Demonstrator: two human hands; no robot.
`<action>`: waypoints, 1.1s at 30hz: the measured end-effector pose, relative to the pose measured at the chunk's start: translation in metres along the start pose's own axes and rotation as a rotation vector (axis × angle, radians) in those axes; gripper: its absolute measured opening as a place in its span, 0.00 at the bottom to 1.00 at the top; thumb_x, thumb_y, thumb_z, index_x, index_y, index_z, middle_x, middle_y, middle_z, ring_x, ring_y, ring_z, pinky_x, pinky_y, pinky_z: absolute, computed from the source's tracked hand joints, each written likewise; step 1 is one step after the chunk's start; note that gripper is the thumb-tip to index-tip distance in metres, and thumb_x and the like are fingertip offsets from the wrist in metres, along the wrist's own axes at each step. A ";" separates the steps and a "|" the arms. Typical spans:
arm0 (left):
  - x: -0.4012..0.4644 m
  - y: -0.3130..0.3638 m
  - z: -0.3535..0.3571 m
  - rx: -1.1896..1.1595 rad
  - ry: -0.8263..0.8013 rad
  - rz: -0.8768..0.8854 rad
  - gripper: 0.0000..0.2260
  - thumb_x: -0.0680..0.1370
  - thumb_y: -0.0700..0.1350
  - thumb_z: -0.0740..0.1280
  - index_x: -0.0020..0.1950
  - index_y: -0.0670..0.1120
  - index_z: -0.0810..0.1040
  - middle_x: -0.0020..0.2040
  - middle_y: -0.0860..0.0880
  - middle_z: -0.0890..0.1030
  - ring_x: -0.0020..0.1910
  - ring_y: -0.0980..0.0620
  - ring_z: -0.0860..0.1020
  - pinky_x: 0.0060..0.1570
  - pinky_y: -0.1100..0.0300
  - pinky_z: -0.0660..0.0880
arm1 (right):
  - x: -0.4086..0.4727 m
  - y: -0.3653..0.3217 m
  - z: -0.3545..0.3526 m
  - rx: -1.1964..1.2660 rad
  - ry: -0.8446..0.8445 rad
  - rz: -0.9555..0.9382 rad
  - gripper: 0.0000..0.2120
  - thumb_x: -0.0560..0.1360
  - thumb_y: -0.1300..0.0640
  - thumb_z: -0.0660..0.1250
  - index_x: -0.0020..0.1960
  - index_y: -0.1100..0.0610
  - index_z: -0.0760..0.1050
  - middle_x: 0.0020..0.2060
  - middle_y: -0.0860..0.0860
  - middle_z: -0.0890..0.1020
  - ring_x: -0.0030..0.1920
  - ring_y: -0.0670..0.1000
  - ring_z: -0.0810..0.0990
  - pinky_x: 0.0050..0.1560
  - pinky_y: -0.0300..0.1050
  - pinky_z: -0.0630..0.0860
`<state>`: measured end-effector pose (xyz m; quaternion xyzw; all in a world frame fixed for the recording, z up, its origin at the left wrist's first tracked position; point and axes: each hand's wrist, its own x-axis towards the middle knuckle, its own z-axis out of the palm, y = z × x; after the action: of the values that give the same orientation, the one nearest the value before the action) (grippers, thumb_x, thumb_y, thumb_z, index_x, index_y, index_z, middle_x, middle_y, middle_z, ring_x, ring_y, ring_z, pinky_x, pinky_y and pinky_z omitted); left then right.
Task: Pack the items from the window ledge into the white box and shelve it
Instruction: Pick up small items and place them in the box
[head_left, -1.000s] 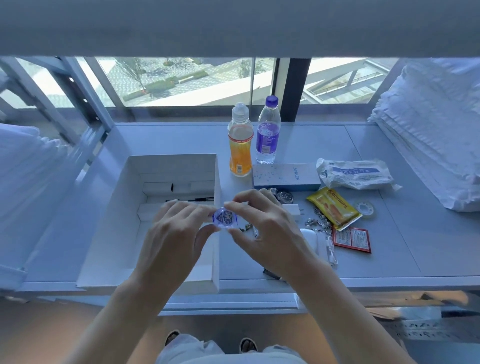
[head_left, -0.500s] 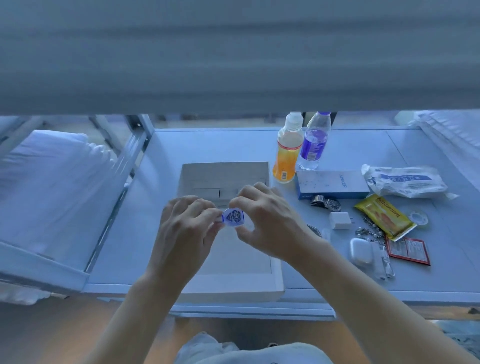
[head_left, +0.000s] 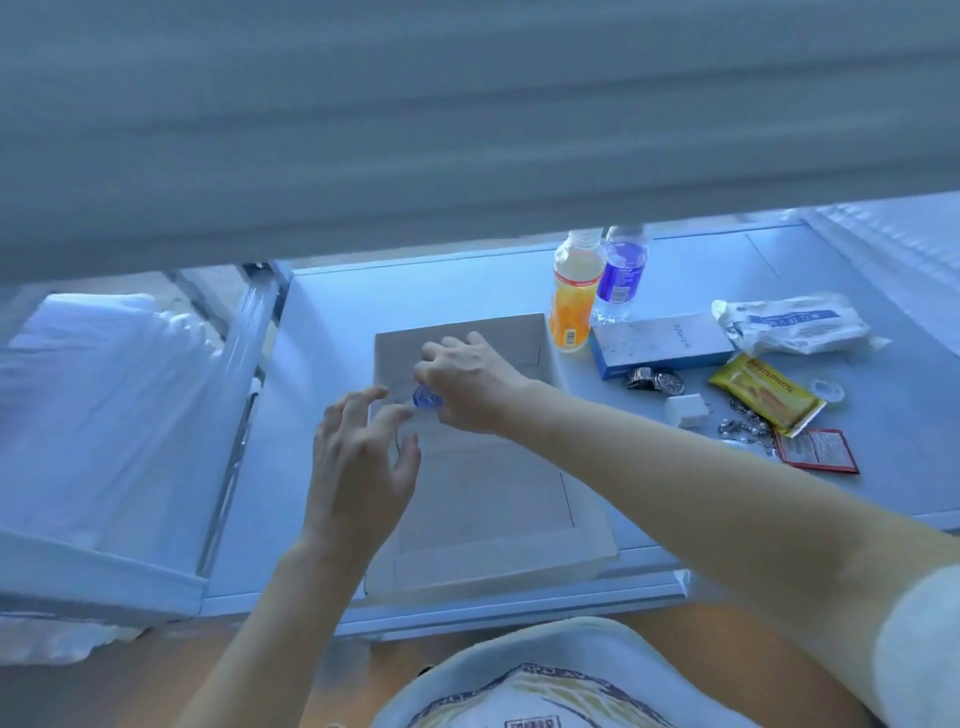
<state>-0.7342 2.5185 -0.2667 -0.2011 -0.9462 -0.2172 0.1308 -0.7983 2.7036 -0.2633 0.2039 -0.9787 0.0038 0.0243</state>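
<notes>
we saw the window ledge (head_left: 519, 270) carrying the white box (head_left: 493, 499), with bottles, packets and a watch to its right. over the box our right hand (head_left: 470, 382) pinched a small blue item (head_left: 426, 399); our left hand (head_left: 358, 462) hovered beside it, fingers spread, holding nothing.

head-worn view, looking steeply down, close over window ledge (head_left: 332, 322)
</notes>
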 end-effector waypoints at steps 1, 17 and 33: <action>-0.001 0.000 0.000 -0.010 0.008 -0.011 0.12 0.77 0.41 0.72 0.60 0.45 0.83 0.66 0.43 0.77 0.67 0.40 0.72 0.65 0.41 0.72 | 0.004 -0.006 0.006 -0.024 0.000 -0.015 0.11 0.76 0.57 0.67 0.58 0.55 0.77 0.55 0.52 0.76 0.56 0.56 0.76 0.48 0.51 0.62; -0.014 0.002 -0.006 -0.060 -0.019 -0.063 0.14 0.76 0.37 0.70 0.62 0.43 0.81 0.67 0.43 0.77 0.67 0.41 0.73 0.66 0.43 0.72 | 0.022 -0.007 0.048 0.257 -0.061 0.160 0.08 0.80 0.61 0.69 0.58 0.59 0.76 0.54 0.56 0.75 0.52 0.61 0.79 0.51 0.53 0.77; -0.014 0.002 -0.007 -0.054 -0.033 -0.074 0.15 0.75 0.35 0.69 0.61 0.42 0.82 0.67 0.43 0.77 0.67 0.41 0.73 0.64 0.42 0.73 | 0.017 -0.011 0.045 0.371 -0.112 0.218 0.11 0.77 0.60 0.74 0.57 0.62 0.79 0.51 0.55 0.72 0.50 0.61 0.78 0.46 0.49 0.75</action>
<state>-0.7194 2.5123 -0.2644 -0.1730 -0.9488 -0.2439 0.1015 -0.8114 2.6856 -0.3073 0.0977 -0.9772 0.1753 -0.0688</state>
